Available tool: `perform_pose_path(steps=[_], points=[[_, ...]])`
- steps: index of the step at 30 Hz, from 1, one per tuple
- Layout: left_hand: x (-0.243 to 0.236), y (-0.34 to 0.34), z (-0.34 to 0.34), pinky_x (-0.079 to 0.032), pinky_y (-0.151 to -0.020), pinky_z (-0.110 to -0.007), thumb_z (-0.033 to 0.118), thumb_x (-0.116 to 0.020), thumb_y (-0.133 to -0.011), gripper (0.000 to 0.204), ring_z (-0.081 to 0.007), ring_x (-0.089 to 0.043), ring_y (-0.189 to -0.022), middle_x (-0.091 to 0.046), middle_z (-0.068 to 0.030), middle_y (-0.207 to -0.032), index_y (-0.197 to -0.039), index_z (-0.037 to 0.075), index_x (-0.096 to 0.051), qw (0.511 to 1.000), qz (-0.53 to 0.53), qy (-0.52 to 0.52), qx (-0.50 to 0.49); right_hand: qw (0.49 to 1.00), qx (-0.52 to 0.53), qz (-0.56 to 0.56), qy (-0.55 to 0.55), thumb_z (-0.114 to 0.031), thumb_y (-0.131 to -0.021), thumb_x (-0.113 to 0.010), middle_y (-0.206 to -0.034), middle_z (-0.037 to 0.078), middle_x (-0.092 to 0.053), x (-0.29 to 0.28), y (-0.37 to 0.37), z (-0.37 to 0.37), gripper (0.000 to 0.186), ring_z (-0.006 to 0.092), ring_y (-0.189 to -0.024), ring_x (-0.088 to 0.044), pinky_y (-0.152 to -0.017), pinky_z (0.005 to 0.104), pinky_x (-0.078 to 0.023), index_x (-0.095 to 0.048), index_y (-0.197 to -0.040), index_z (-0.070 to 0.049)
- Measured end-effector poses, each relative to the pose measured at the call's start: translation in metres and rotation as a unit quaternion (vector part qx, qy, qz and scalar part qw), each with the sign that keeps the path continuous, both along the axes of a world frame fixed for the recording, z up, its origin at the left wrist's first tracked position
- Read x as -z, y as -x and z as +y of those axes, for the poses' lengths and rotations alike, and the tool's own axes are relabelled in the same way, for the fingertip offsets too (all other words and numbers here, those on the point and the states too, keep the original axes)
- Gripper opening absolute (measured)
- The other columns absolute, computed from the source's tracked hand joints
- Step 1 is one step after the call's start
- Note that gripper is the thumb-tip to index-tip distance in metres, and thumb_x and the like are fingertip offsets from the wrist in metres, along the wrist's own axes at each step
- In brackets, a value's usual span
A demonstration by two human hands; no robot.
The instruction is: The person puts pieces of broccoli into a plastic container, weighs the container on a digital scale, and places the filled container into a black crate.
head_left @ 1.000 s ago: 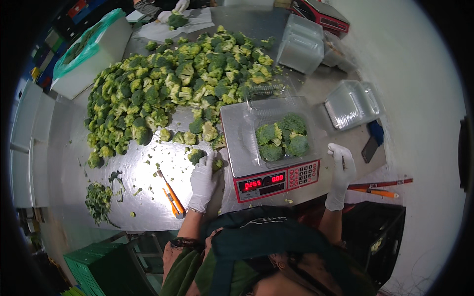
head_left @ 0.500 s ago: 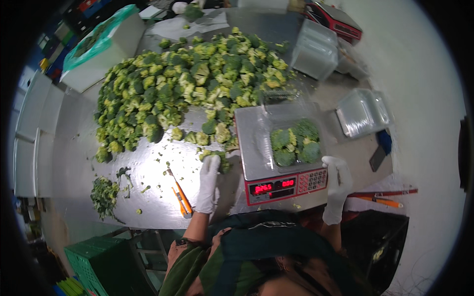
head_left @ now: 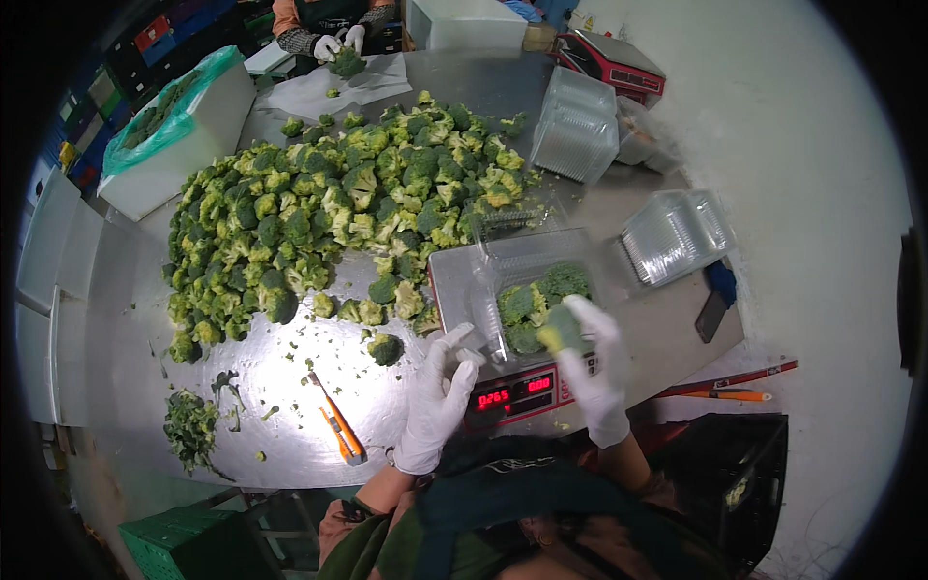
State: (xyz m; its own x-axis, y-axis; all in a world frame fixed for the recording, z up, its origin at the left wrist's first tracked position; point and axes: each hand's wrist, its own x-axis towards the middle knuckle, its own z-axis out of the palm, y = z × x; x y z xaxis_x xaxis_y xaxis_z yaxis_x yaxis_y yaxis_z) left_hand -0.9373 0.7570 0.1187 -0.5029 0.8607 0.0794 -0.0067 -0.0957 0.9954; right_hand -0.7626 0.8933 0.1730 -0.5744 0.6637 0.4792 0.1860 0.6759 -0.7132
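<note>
A red and silver weighing scale [head_left: 447,280] carries an open clear plastic tray [head_left: 486,340] with several green broccoli florets [head_left: 527,304] in it. Over the tray's near right part, my gloved right hand [head_left: 601,377] grips a single broccoli floret [head_left: 563,331], slightly smeared by motion. My gloved left hand [head_left: 440,406] is at the scale's near left corner, close to the tray, fingers apart and nothing seen in them. Left of it, another floret [head_left: 385,349] lies on the metal table. The scale's lit display shows between my hands; my right hand covers part of its keypad.
A large heap of florets [head_left: 319,203] spreads beyond my hands. An orange utility knife [head_left: 338,425] and leafy scraps [head_left: 190,428] lie at left. Stacked clear trays [head_left: 577,126] and lids [head_left: 680,235] stand at right, by a phone [head_left: 711,316]. A co-worker's gloved hands [head_left: 340,43] hold broccoli opposite.
My left hand has left the loose floret and moved right to the scale. My right hand has come in over the tray with a floret. The view has shifted, revealing the co-worker's hands.
</note>
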Motion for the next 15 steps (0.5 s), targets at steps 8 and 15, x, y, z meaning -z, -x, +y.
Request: perform_pose_path(steps=[8, 15], points=[[-0.006, -0.012, 0.082, -0.032, -0.112, -0.052, 0.017, -0.069, -0.087, 0.058, -0.0435, -0.043, -0.135, -0.049, -0.0194, -0.145, -0.143, 0.018, -0.055, 0.904, 0.425, 0.005, -0.045, 0.990, -0.034, 0.105, -0.084, -0.012, -0.094, -0.069, -0.140, 0.024, -0.053, 0.040, -0.003, 0.025, 0.048, 0.0340, -0.132, -0.051, -0.112, 0.0452, -0.039, -0.045, -0.135, -0.001], [0.027, -0.006, 0.106, -0.037, -0.113, -0.050, 0.003, -0.070, -0.083, 0.056, -0.0443, -0.043, -0.137, -0.053, -0.0206, -0.140, -0.137, 0.013, -0.056, 0.931, 0.363, -0.012, -0.045, 0.968, 0.024, -0.118, -0.218, -0.024, -0.084, -0.076, -0.144, 0.013, -0.053, 0.053, -0.017, 0.028, 0.052, 0.0338, -0.136, -0.046, -0.113, 0.0510, -0.030, -0.052, -0.127, -0.009]])
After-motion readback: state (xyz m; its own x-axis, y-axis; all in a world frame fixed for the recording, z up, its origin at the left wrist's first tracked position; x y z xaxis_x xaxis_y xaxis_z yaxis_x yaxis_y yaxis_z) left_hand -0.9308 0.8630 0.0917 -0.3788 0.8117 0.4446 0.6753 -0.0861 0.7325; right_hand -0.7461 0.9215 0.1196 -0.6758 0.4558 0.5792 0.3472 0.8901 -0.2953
